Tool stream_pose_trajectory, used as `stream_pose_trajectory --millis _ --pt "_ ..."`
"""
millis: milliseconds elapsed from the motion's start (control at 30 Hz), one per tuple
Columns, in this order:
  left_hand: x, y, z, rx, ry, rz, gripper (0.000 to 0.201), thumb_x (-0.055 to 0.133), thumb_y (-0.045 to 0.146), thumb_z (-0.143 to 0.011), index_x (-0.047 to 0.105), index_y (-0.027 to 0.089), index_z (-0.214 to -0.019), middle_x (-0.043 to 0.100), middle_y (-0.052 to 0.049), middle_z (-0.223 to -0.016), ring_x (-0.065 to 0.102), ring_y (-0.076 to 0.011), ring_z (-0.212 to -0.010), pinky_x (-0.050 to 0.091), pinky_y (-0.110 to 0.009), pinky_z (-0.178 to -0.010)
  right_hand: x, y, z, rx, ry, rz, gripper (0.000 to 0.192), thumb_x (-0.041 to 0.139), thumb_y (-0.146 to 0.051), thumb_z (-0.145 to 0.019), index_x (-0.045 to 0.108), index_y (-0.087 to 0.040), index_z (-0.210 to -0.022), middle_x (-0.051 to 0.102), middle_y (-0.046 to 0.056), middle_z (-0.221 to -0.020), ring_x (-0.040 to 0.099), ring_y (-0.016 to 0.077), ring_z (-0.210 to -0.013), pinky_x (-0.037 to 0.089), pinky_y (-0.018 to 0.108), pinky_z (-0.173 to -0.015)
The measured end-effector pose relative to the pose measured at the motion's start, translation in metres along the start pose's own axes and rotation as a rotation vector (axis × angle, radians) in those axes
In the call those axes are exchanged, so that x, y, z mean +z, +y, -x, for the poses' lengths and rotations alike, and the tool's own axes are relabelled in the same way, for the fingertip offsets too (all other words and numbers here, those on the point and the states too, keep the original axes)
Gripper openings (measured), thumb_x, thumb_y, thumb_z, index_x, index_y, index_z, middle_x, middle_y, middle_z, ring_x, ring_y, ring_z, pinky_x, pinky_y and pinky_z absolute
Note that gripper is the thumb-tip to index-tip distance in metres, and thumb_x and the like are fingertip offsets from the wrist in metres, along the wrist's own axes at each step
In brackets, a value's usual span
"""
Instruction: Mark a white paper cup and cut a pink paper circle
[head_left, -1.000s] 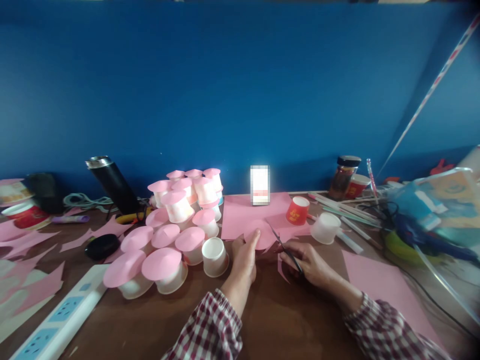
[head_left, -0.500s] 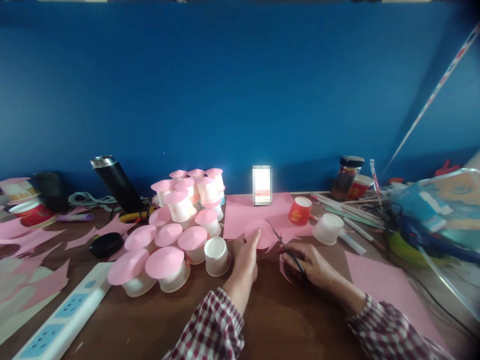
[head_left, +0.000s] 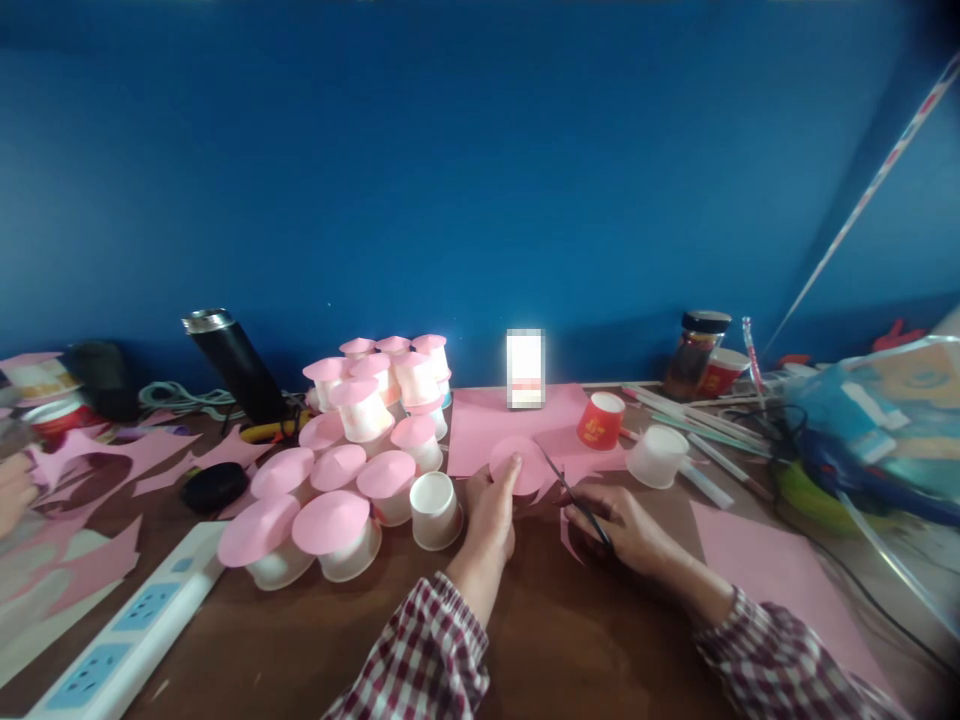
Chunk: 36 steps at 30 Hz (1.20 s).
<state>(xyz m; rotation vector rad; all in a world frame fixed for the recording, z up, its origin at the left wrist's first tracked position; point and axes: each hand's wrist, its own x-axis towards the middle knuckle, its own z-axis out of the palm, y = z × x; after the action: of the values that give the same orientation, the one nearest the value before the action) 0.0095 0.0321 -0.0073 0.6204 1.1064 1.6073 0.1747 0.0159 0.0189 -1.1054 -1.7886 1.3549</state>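
Unmoved, left hand (head_left: pixel 489 515) pinches round pink paper disc (head_left: pixel 517 466).

A deep blue wall (head_left: pixel 480 180) fills the upper part of the view, evenly lit with a softer sheen toward the middle. Below it runs a brown wooden table (head_left: pixel 555 640), its far edge meeting the wall. A thin pale striped strip (head_left: pixel 862 190) slants up across the wall's right corner.

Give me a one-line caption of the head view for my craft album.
Left hand holds a pink disc while right hand works scissors beside paper-capped cups.
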Motion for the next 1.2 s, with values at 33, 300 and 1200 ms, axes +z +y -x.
stream_pose_trajectory --millis 33,300,1200 --pt "0.0 0.0 0.0 0.0 0.007 0.007 0.041 0.076 0.046 -0.059 0.064 0.013 -0.08 0.059 -0.001 -0.059 0.058 -0.017 -0.063 0.044 -0.03 -0.064 0.0 0.0 0.0 0.001 0.001 -0.001 0.033 0.061 -0.044 -0.081 0.062 -0.012 -0.091 0.051 -0.004 -0.05 0.042 0.0075 -0.044 0.032 0.02 -0.043" --pt "-0.001 -0.001 0.0 -0.007 0.018 0.026 0.039 0.077 0.044 -0.058 0.064 0.013 -0.077 0.06 -0.001 -0.059 0.058 -0.0166 -0.063 0.043 -0.029 -0.064 -0.001 -0.002 0.001 0.011 -0.006 0.031 0.032 0.06 -0.045 -0.081 0.061 -0.013 -0.088 0.049 -0.005 -0.051 0.042 0.008 -0.044 0.032 0.02 -0.043" --pt "0.003 0.01 0.008 -0.081 -0.005 -0.003 0.045 0.079 0.037 -0.058 0.062 0.016 -0.094 0.069 -0.011 -0.093 0.064 -0.023 -0.089 0.047 -0.033 -0.079 -0.003 -0.004 -0.005 -0.041 0.218 -0.082 0.046 0.063 -0.051 -0.077 0.063 -0.016 -0.106 0.066 0.007 -0.09 0.061 0.0227 -0.088 0.049 0.034 -0.079"
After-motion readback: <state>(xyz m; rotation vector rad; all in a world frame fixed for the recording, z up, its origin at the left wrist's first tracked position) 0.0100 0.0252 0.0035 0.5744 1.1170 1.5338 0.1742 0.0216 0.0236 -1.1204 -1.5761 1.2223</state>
